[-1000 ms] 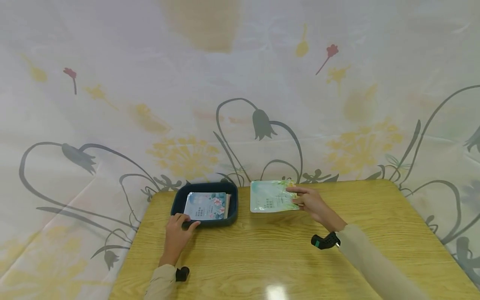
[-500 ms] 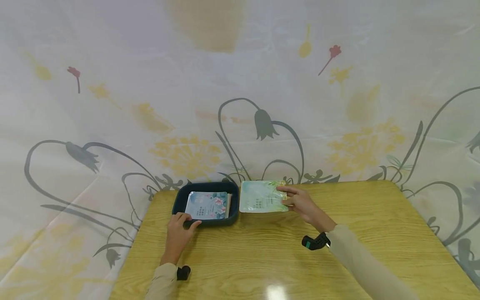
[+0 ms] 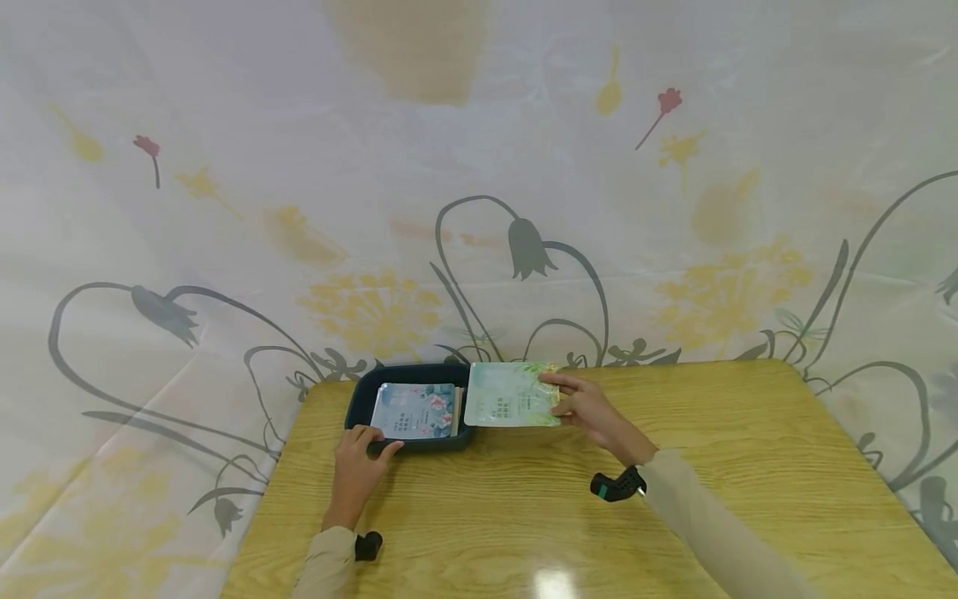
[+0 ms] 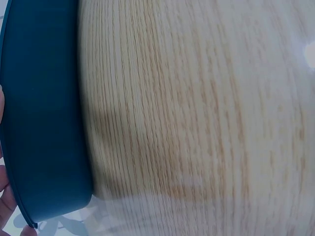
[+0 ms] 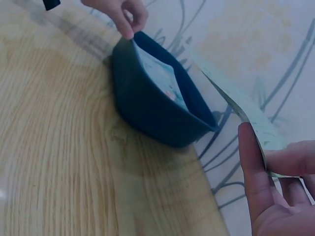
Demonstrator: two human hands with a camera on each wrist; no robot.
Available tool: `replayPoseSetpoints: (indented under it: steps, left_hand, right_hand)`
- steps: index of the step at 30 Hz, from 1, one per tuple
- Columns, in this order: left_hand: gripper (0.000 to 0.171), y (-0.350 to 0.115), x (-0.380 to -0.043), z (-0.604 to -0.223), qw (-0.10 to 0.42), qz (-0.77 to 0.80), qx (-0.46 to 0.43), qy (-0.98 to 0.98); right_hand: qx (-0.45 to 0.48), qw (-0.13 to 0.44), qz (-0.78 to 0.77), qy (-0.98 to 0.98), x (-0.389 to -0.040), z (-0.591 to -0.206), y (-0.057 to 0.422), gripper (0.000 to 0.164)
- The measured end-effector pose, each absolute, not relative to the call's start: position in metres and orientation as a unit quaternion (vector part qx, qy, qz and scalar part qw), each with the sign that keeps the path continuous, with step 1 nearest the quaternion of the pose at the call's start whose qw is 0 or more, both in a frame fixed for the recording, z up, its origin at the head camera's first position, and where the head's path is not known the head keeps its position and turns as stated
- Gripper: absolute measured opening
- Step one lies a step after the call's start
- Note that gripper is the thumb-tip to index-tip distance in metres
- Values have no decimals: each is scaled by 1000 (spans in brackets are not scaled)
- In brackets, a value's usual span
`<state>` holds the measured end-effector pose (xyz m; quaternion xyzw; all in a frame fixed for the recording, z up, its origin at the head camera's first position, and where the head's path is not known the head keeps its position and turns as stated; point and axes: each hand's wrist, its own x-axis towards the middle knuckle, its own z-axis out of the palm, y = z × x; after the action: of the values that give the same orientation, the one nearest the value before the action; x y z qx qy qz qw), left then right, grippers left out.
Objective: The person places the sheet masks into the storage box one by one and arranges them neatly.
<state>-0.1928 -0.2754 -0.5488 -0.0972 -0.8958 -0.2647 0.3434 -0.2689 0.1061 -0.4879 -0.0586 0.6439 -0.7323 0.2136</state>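
A dark blue plastic basket stands at the table's back left. Inside it lies a light blue sachet with pink flowers, and the edges of others show beneath. My left hand pinches the basket's front left rim, seen also as a hand in the right wrist view. Between the thumb and fingers of my right hand is a pale green sachet, held by its right end. Its left edge overlaps the basket's right rim from above. In the right wrist view the green sachet is bent and off the table.
The wooden table extends in front of the basket and to the right. Right behind it hangs a pale cloth printed with flowers.
My right hand has carried the green sachet leftward, from beside the basket to over its right rim. My left hand keeps its hold on the basket.
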Motion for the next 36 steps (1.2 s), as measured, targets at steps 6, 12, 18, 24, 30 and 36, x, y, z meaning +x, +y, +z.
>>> replayPoseSetpoints:
  steps: [6, 12, 18, 24, 30, 36]
  left_hand:
    - [32, -276, -194, -549, 349, -268, -104, -892]
    - [33, -278, -194, -551, 346, -270, -98, -893]
    - [32, -277, -195, -551, 345, -270, -103, -893]
    - [33, -276, -196, -552, 348, -273, -102, -891]
    - [34, -279, -196, -554, 350, -272, -101, -891]
    - [34, -278, -197, -555, 351, -275, -99, -890]
  right_hand:
    - [-58, 213, -738, 637, -269, -490, 98, 60]
    - [-54, 225, -747, 624, -270, -491, 89, 61]
    - [-63, 228, -746, 623, -272, -491, 79, 64]
    - [-56, 228, -744, 626, -273, -492, 64, 65]
    - [-48, 227, -745, 626, -275, -491, 50, 65]
    - [-33, 229, -748, 622, -278, -495, 41, 64]
